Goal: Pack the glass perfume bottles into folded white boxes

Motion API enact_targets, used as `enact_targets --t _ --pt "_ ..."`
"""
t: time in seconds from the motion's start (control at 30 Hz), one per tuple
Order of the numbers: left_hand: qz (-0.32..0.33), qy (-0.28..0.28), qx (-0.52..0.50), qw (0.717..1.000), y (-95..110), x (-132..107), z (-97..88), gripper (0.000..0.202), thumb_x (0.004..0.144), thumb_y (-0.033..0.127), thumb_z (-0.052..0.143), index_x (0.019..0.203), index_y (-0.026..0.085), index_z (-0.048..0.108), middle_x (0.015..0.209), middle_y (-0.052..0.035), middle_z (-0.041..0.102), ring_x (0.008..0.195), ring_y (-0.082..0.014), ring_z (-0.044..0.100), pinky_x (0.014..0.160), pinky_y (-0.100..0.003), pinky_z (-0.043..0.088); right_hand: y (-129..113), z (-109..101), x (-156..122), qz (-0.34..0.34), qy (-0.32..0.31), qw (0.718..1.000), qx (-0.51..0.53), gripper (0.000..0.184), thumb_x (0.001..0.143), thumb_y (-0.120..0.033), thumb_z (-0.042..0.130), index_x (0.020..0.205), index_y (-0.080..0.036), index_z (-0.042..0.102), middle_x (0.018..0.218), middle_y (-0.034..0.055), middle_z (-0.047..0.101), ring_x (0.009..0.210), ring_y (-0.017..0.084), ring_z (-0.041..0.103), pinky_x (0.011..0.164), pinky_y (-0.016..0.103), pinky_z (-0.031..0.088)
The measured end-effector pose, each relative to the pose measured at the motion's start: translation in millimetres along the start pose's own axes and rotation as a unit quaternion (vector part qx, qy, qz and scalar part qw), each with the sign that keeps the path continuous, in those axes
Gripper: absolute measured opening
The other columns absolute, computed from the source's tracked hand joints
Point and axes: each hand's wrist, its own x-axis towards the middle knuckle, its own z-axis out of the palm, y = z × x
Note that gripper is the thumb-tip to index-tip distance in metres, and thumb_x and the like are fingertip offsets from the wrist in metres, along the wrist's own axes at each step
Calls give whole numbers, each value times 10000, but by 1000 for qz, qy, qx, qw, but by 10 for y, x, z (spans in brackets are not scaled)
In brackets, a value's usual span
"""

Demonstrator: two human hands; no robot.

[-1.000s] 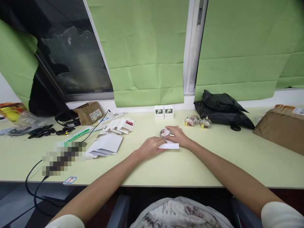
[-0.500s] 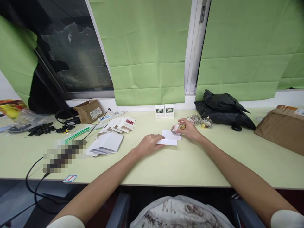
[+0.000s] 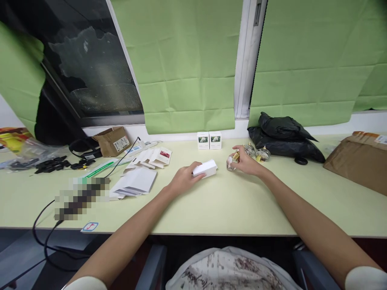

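Note:
My left hand [image 3: 185, 179] is closed around a small white carton [image 3: 206, 168], tilted just over the table. To its right, my right hand [image 3: 244, 162] pinches a glass bottle with a gold neck [image 3: 231, 161], which looks like a perfume bottle. The bottle and the carton are apart. Behind my right hand stand more glass bottles [image 3: 262, 154] with gold tops, partly hidden by my fingers. Two white boxes with a flower picture [image 3: 209, 140] stand side by side at the back of the table.
Flat white cartons [image 3: 136, 181] and printed cartons [image 3: 160, 157] lie to the left. A small brown cardboard box [image 3: 112, 143], cables and a power strip [image 3: 137, 150] are farther left. Black plastic bags [image 3: 284, 139] and a large brown box [image 3: 359, 161] occupy the right.
The white carton, spread wide before, now looks folded up in my left hand and has turned. My right hand has drawn the bottle slightly right, away from the carton.

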Motion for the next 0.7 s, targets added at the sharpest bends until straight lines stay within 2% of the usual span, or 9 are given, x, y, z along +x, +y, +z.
enact_targets --t 0.17,0.27,0.37,0.57,0.63,0.7 --pt "-64 50 6 997 -51 64 -13 490 984 616 532 1332 273 565 1011 -38 730 813 -229 666 737 -320 488 -74 -57 -28 -3 -7 999 -53 571 849 -276 633 1343 -222 350 1174 96 692 999 254 666 903 392 501" --pt "-78 72 14 994 -131 102 11 485 1013 606 479 1311 240 591 1145 -87 693 974 -262 660 849 -368 494 -71 -90 -34 -24 1 993 -112 440 840 -265 616 1247 -224 452 1172 104 700 1095 302 623 910 412 478" --pt "-75 77 27 994 -216 118 39 500 1027 580 463 1334 208 599 1254 -131 616 1157 -303 600 979 -427 467 -24 -131 -32 -44 15 985 -165 369 817 -242 611 1172 -225 510 1142 104 704 1148 335 570 916 423 453" --pt "-17 77 74 994 -238 116 55 500 1059 500 428 1464 220 513 1403 -140 553 1302 -323 479 1106 -495 382 15 -210 -35 -32 41 970 -239 308 839 -278 590 1135 -203 555 1080 112 676 1018 308 593 821 379 428" --pt "-4 64 98 993 -207 115 82 553 1030 564 471 1466 227 518 1424 -143 550 1342 -345 439 1115 -519 363 -6 -217 -33 -37 59 963 -260 290 851 -290 586 1123 -191 569 1106 123 667 1009 300 599 835 383 422" --pt "-2 51 127 991 -176 119 131 695 931 680 584 1448 219 541 1414 -166 550 1339 -386 428 1099 -552 363 -25 -216 -27 -37 75 957 -279 270 858 -291 584 1106 -185 581 1122 129 668 1003 298 599 839 384 416"
